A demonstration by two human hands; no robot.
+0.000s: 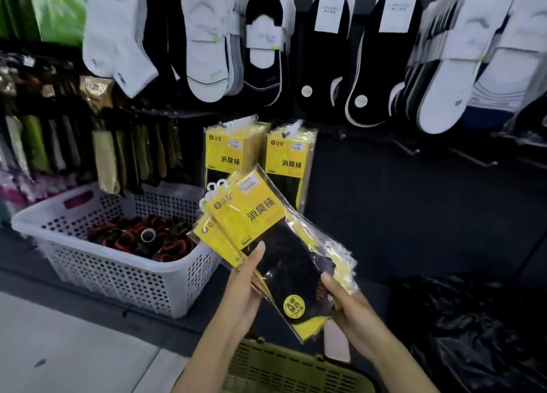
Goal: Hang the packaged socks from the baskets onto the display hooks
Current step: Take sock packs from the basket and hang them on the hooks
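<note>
The left hand [244,289] and right hand [350,307] each pinch a fanned bunch of yellow sock packs [260,212] above the green basket [284,369]. Likely step: separating 1 pack. Next, its hanger hole must meet a hook beside the 2 hung stacks [228,153]. The pack count and that hook are unclear.

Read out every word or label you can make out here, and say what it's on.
"消臭袜": held front pack.
"消臭袜": left hanging pack.
"消臭袜": right hanging pack.
Too blurred or small to read: round yellow sticker, price stickers, white sock cards, brand marks beside the pack logos.
</note>
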